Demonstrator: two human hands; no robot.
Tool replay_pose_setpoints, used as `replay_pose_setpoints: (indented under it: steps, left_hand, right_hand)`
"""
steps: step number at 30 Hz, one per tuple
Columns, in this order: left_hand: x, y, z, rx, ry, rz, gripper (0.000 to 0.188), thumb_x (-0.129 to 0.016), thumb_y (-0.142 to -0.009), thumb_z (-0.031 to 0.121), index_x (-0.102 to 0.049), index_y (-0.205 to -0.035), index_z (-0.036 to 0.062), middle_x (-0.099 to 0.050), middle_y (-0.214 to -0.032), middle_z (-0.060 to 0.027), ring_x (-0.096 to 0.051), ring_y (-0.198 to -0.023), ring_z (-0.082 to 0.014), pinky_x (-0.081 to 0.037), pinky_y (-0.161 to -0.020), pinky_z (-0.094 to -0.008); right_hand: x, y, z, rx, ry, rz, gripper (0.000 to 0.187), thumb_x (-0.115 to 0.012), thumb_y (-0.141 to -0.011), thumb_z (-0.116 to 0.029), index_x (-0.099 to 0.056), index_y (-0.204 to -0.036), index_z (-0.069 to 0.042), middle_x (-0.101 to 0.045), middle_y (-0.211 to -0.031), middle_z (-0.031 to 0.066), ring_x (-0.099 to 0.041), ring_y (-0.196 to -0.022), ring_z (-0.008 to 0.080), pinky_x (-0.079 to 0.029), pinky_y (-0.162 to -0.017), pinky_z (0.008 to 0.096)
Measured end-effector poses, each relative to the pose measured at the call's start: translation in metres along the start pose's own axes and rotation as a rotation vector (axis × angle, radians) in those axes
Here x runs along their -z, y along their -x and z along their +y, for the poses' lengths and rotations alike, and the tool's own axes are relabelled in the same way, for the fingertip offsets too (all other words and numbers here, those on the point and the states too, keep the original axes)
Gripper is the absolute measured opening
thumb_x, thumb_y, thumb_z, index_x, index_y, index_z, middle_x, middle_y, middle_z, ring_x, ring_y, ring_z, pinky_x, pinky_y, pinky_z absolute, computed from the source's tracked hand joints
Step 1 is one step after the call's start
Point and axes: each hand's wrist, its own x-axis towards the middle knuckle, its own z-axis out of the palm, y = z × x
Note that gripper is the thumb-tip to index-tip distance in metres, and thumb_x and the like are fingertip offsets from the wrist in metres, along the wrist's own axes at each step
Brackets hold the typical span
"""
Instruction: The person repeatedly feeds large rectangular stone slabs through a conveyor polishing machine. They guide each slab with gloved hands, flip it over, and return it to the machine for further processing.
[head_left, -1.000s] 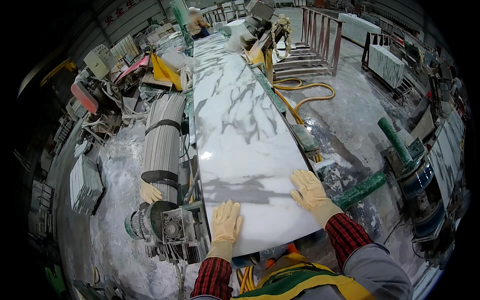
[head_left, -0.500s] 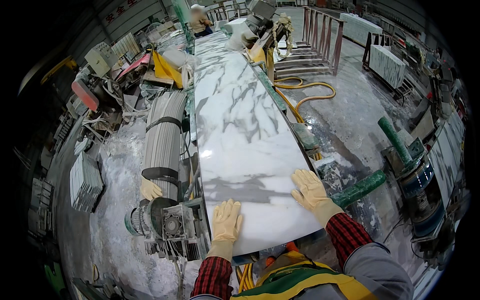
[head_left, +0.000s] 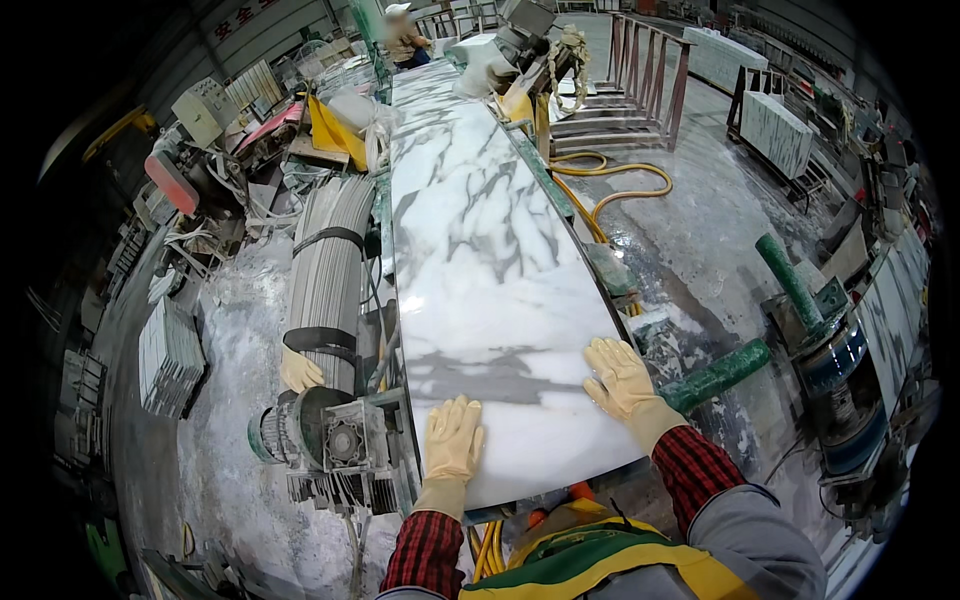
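- The marble slab (head_left: 490, 270) is lying flat before the person, between a strapped bundle (head_left: 322, 285) and a green bar (head_left: 718, 376).
- Its long axis is running away from the person, its far end pointing ahead.
- Its glossy white face is showing grey veins.
- The left grip (head_left: 453, 438) and right grip (head_left: 621, 385) are resting flat, opened out, on its near end.

Stone workshop; marble slab (head_left: 490, 300); motor (head_left: 268, 433); metal rack (head_left: 681, 95)

Three cream gloves (head_left: 453, 442), two plaid sleeves (head_left: 424, 553)
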Motion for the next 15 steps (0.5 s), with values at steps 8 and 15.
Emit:
replay_pose_setpoints:
  steps: [8,15]
  left_hand:
    - [0.0016,0.0054,0.0034,0.009,0.002,0.005,0.052,-0.069,-0.104,0.026,-0.063,-0.153,0.0113,-0.062,-0.159,-0.0191,-0.057,-0.148,-0.0413,-0.035,-0.129,-0.0579]
    - [0.0014,0.009,0.005,0.006,0.008,0.0,0.053,-0.071,-0.103,0.027,-0.063,-0.153,0.0116,-0.062,-0.159,-0.019,-0.056,-0.148,-0.0415,-0.035,-0.129,-0.0582]
  right_hand:
    - [-0.0017,0.0058,-0.0006,0.013,0.026,0.006,0.066,-0.069,-0.102,-0.041,-0.06,-0.158,-0.007,-0.056,-0.168,0.0185,-0.047,-0.158,0.0366,-0.03,-0.136,0.0526]
    - [-0.0005,0.0109,-0.0004,0.013,0.011,0.013,0.066,-0.07,-0.102,-0.041,-0.06,-0.158,-0.007,-0.055,-0.168,0.0183,-0.047,-0.158,0.0367,-0.03,-0.136,0.0526]
